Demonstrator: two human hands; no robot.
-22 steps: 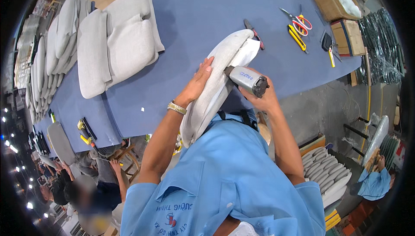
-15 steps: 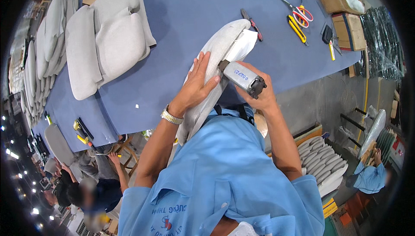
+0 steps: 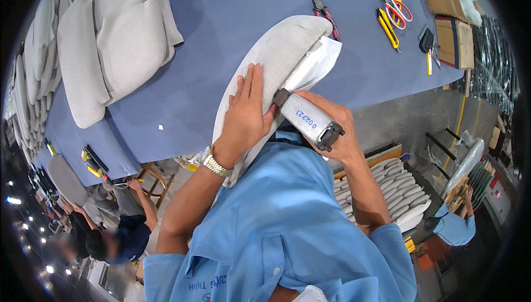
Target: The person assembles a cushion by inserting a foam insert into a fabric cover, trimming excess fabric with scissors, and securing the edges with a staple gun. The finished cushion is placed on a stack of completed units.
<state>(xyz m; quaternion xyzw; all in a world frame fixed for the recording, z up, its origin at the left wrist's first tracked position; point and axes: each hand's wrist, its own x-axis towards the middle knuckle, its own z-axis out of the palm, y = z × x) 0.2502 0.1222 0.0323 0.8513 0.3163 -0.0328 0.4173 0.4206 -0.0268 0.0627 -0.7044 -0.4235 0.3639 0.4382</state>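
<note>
A long, curved grey upholstered pad (image 3: 276, 45) stands tilted in front of me, with its lower end against my shirt. Loose white lining (image 3: 318, 61) hangs out along its right edge. My left hand (image 3: 246, 114) presses on the grey cover, fingers stretched flat and the thumb near the edge. In my right hand (image 3: 337, 119) is a staple gun (image 3: 307, 116) with a silver-grey body and dark end cap. Its dark nose touches or nearly touches the pad's edge, close to my left thumb; the exact contact is hidden.
On the blue-covered table (image 3: 221, 3) lie pliers (image 3: 325, 15), red-handled scissors (image 3: 395, 9) and a yellow cutter (image 3: 388, 30). Larger grey cushions (image 3: 121, 42) sit at the left. Several grey pads (image 3: 387, 186) are stacked at lower right. Other people work at both sides.
The view has shifted, so the table's things appear moved. The pad has turned to show more of its grey face. Both hands stay beside its edge, and the staple gun's nose remains there.
</note>
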